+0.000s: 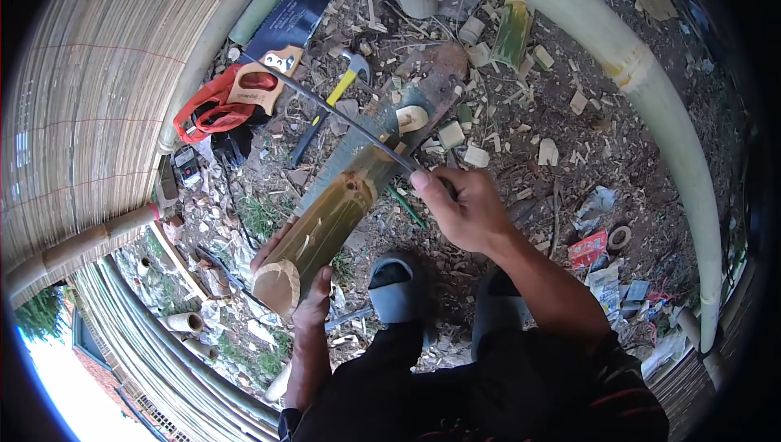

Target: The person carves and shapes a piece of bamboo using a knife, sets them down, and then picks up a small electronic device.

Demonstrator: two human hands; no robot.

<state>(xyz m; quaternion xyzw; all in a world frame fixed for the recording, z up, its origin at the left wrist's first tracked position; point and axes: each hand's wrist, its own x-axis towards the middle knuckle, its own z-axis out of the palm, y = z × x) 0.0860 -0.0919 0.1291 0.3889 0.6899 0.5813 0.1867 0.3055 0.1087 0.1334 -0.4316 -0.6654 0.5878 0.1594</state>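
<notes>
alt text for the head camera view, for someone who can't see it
A person's right hand holds a long thin dark tool across a thick green bamboo piece, gripped near its cut end by the left hand. A saw, hammer and wood chips lie beyond.

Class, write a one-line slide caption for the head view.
The left hand grips a bamboo section while the right hand holds a long, thin tool over its far end.
</notes>
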